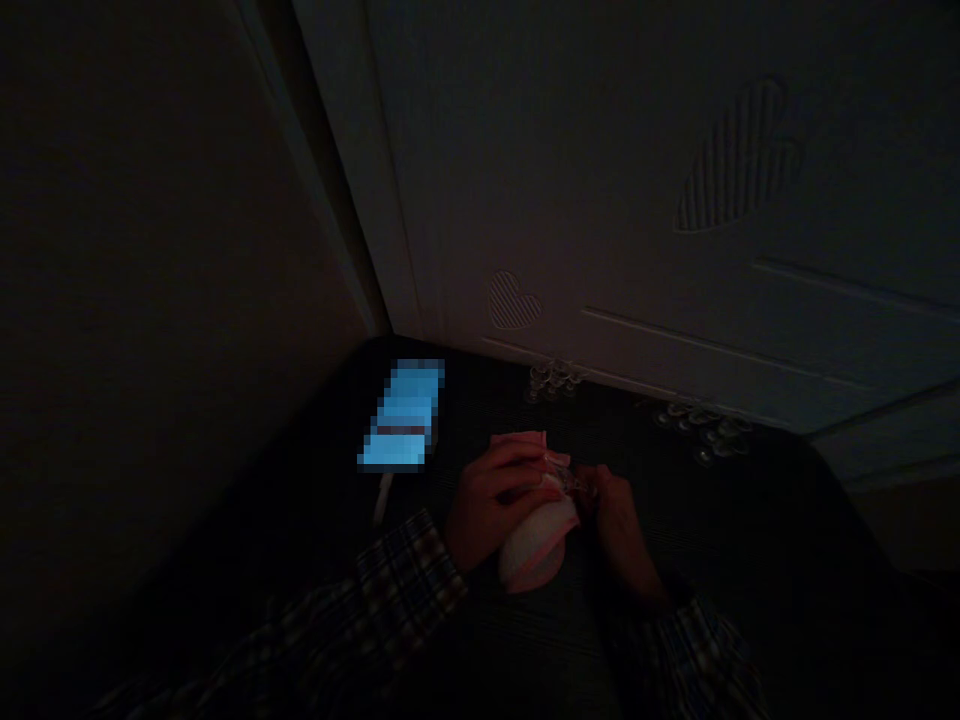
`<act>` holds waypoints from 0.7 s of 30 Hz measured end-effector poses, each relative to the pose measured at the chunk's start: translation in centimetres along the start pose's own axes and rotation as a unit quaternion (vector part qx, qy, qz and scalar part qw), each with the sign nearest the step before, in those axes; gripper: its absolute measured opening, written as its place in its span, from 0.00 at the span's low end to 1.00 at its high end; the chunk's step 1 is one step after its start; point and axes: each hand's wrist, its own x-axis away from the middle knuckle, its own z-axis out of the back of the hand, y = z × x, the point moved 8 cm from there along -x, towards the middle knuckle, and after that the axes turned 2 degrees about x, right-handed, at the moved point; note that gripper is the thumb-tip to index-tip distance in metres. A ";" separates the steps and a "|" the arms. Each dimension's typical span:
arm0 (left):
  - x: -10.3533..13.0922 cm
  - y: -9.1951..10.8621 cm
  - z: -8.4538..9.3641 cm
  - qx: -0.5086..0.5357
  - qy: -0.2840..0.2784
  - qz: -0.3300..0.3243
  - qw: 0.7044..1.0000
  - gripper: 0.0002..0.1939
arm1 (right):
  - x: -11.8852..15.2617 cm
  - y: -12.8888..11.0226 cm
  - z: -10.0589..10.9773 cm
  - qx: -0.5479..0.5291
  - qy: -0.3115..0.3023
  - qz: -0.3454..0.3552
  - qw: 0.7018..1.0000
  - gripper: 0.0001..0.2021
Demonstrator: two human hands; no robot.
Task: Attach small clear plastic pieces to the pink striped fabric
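In the dim light my left hand (499, 490) lies over a pink-and-white sock (534, 550), a soft cloth piece with pink edges, and its curved fingers grip it. A pink end of the cloth shows beyond the fingers; the rounded white part bulges out below them. At the sock's right side, a small clear, shiny piece (576, 484) catches some light. My right hand (613, 500) is closed at this piece, thumb and finger pinched together on it. Darkness hides its exact shape and whether it is fixed to the cloth.
A phone with a lit, blurred screen (405, 415) lies left on the dark table (480, 660), a pale cable (382, 497) at its lower end. Two clusters of clear, shiny pieces (553, 380) (705, 428) lie along the back edge, against a pale panel (600, 200) with raised hearts.
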 end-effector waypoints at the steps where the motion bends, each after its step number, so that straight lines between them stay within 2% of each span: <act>1: 0.0 0.0 0.0 0.000 0.001 0.000 1.000 0.02 | 0.0 -0.1 0.0 0.004 0.001 0.004 1.000 0.27; 13: -0.2 0.0 -0.1 0.002 -0.015 0.009 1.000 0.04 | -0.1 0.2 -0.2 0.010 -0.005 0.009 1.000 0.28; 21: 0.0 -0.2 0.1 -0.017 -0.004 0.005 1.000 0.04 | -0.1 0.4 -0.2 0.004 -0.001 0.009 1.000 0.28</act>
